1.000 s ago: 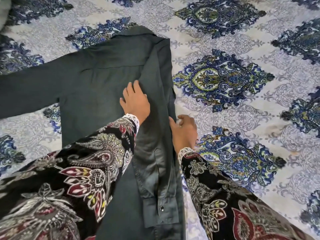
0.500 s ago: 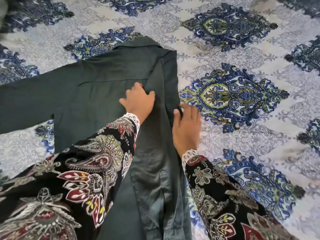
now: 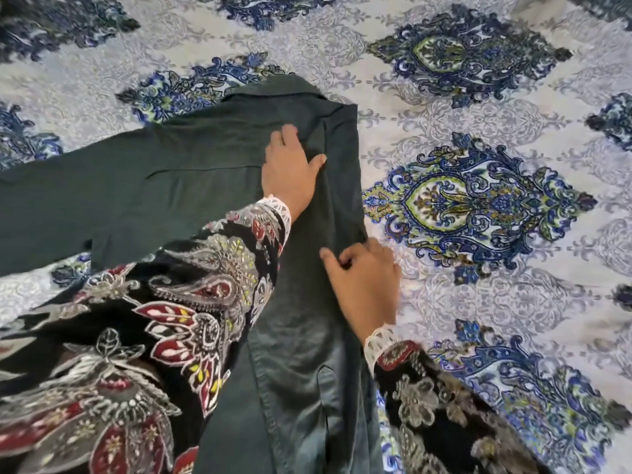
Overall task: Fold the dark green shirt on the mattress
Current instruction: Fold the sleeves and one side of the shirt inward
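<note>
The dark green shirt (image 3: 191, 186) lies back-up on the mattress (image 3: 513, 302), collar at the far end. Its right side and sleeve are folded in over the back, running down toward me as a long strip. The other sleeve stretches out to the left edge of view. My left hand (image 3: 290, 172) lies flat on the shirt near the shoulder, fingers spread, pressing the folded layer. My right hand (image 3: 367, 285) rests at the shirt's right folded edge, fingers curled against the cloth; whether it pinches the edge is unclear.
The mattress is covered by a pale sheet printed with large blue and green medallions (image 3: 472, 206). My dark floral sleeves (image 3: 154, 336) hide the shirt's lower left part. Sheet surface extends to the right and beyond the collar.
My left hand slid up the shirt toward the shoulder and flattened. My right hand stayed along the right folded edge with fingers now curled. The camera view shifted, so the shirt sits lower in frame.
</note>
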